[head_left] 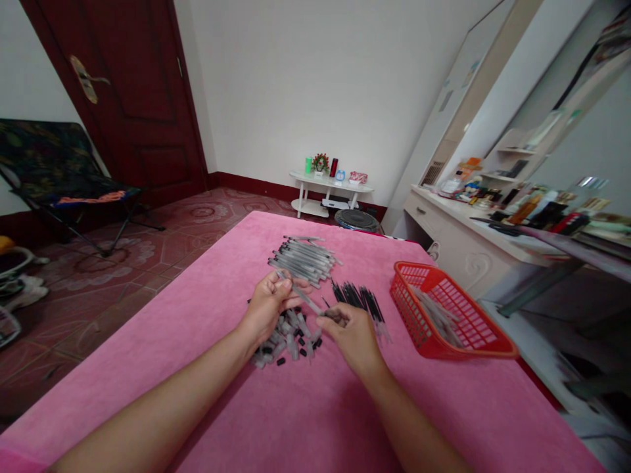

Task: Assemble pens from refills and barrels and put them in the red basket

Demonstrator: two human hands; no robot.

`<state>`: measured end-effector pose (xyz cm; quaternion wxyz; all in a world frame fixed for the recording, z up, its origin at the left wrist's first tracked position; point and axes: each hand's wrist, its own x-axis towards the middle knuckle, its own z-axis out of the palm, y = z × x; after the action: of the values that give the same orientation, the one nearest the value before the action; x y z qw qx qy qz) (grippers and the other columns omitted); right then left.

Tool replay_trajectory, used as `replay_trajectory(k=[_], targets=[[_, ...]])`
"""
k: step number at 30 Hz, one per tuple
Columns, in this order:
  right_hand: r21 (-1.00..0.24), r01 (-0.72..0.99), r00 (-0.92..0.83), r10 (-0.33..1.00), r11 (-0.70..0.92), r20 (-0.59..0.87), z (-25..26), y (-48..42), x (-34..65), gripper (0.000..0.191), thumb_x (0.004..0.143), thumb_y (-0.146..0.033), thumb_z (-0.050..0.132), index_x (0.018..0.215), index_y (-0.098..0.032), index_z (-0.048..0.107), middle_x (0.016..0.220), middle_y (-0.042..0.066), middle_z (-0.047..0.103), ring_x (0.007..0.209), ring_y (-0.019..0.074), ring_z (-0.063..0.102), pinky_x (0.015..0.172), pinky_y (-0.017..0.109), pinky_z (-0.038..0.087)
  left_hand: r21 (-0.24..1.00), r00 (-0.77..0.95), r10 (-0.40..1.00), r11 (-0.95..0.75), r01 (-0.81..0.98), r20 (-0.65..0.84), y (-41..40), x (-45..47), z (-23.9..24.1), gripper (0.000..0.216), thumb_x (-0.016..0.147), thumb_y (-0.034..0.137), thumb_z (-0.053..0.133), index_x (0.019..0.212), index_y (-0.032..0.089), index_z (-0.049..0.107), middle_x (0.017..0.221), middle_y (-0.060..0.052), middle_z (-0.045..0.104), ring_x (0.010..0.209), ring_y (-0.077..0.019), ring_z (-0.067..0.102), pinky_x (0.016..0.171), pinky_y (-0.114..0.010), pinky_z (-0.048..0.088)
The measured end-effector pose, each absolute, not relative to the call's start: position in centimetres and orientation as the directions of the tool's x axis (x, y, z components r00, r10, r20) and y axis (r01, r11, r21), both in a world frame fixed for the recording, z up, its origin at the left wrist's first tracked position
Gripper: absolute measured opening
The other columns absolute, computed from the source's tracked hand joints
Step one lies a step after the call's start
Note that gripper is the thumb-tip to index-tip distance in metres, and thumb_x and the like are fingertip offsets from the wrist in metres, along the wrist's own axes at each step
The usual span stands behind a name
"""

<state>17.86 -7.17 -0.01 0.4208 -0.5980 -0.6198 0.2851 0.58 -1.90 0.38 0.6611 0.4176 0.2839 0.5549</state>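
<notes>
My left hand (269, 303) is closed round the upper end of a grey pen barrel (304, 297) that slants down to the right. My right hand (351, 334) pinches its lower end, fingers closed. Both hands hover over a pink cloth-covered table (207, 315). Under them lies a heap of small grey and black pen caps (290, 338). A pile of grey pen barrels (305, 259) lies just beyond my left hand. A bundle of black refills (359, 299) lies beside my right hand.
A red plastic basket (486, 338) with several grey pens in it stands at the right of the table. Beyond are a dresser with bottles (473, 223), a small white table (328, 187), a dark red door (128, 85) and a folding chair (54, 171).
</notes>
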Motion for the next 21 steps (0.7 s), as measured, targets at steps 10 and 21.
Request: replay_trajectory(k=[10,21], targets=[[-0.876,0.465,0.057,0.983,0.129,0.175,-0.41,-6.98,18.0,0.018,0.072,-0.034,0.064,0.073,-0.016,0.063,0.065,0.001,0.063,0.059,0.0135,0.054,0.054,0.022,0.037,0.869,0.201,0.977,0.033,-0.494,0.077,-1.87,0.56,0.2,0.033,0.073,0.036,0.069,0.09,0.019,0.046,0.089,-0.004,0.067,0.084,-0.0187,0.068,0.071,-0.03,0.054],[-0.9,0.415,0.066,0.982,0.134,0.177,-0.07,-7.0,17.74,0.021,0.068,-0.03,0.067,0.083,-0.016,0.063,0.075,0.002,0.065,0.064,0.0144,0.056,0.059,0.023,0.042,0.867,0.19,0.979,0.031,-0.497,0.074,-1.62,0.4,0.18,0.032,0.073,0.035,0.069,0.088,0.018,0.046,0.087,-0.004,0.067,0.082,-0.0181,0.068,0.072,-0.031,0.054]])
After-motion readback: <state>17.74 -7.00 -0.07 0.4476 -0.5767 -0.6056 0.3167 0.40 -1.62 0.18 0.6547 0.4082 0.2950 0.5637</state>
